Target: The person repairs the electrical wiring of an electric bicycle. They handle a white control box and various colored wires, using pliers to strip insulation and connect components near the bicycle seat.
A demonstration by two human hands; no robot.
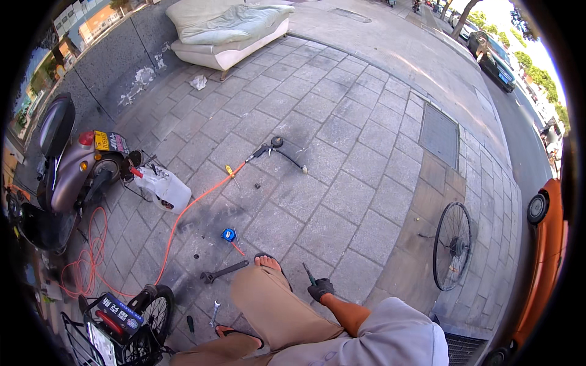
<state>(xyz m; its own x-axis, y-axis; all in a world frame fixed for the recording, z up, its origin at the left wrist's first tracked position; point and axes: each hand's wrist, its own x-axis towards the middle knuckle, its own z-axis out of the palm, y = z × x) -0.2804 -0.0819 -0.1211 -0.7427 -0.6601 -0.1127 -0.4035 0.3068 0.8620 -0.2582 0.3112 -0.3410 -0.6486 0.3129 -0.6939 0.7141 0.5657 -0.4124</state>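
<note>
My right hand (320, 289), in a dark glove, is closed round a slim green-handled tool (309, 274) that points up and away from me; its exact kind is too small to tell. My left hand is out of sight. By my sandalled feet lie an adjustable wrench (224, 271), a smaller silver spanner (215, 312) and a dark-handled screwdriver (190, 323). A blue round tool (228, 234) with a short orange cord rests a little farther off. Beyond it is an air inflator gun with a gauge (276, 142), joined to an orange hose (204, 196).
An electric bike (116, 314) stands at lower left, with a scooter (76, 165) behind it. Near the scooter is a white jug (163, 189). A spoked wheel (452, 246) is at right. Farther out are a worn sofa (229, 36) and an orange car (544, 262).
</note>
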